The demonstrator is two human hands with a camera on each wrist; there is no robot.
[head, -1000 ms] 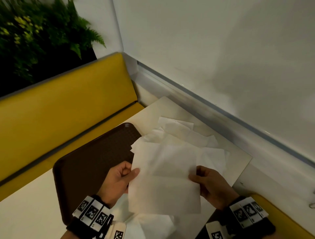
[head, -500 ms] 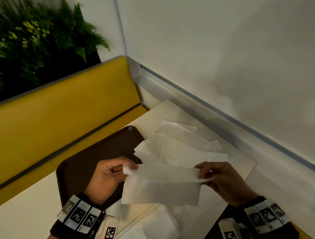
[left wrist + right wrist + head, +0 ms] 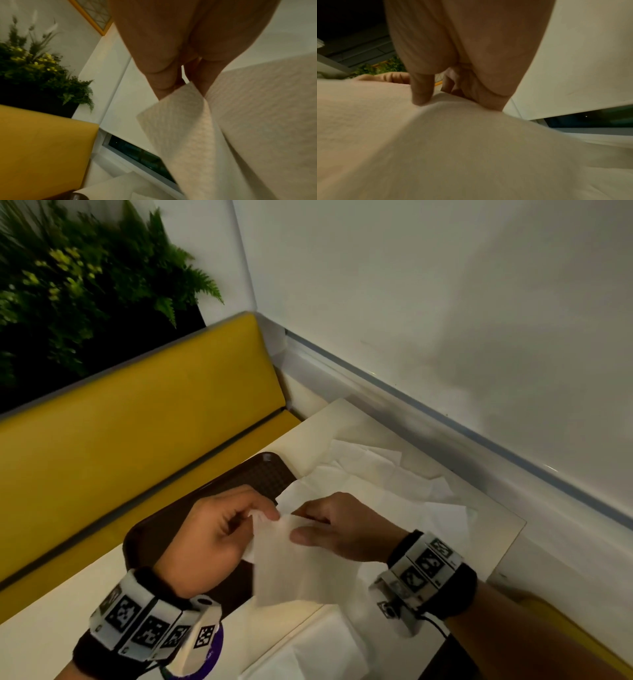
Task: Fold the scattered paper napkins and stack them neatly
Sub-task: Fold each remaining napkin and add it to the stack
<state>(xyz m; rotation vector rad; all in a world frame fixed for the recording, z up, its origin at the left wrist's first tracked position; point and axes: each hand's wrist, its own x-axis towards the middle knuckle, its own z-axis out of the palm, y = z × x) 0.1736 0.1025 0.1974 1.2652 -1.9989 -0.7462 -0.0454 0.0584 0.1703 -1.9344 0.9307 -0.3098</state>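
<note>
Left hand (image 3: 219, 537) and right hand (image 3: 337, 529) are meeting above the table (image 3: 349, 419), each pinching the top edge of one napkin (image 3: 301, 570), which is hanging between them, likely mid-fold. Loose napkins (image 3: 387, 484) are lying just behind it, scattered and overlapping. A brown tray (image 3: 164, 535) is sitting under the left hand. Yellow bench (image 3: 137, 419) and wall are crowding the far side.

Left hand (image 3: 219, 537): bare; wrist carries a black band ringed with white blocks printed with black square-code markers; a white camera module with a purple-edged ring sits at 5 o'clock of the band. Right hand (image 3: 346, 529): bare; matching black band, white marker blocks, a thin black cable trailing at 5 o'clock.
</note>
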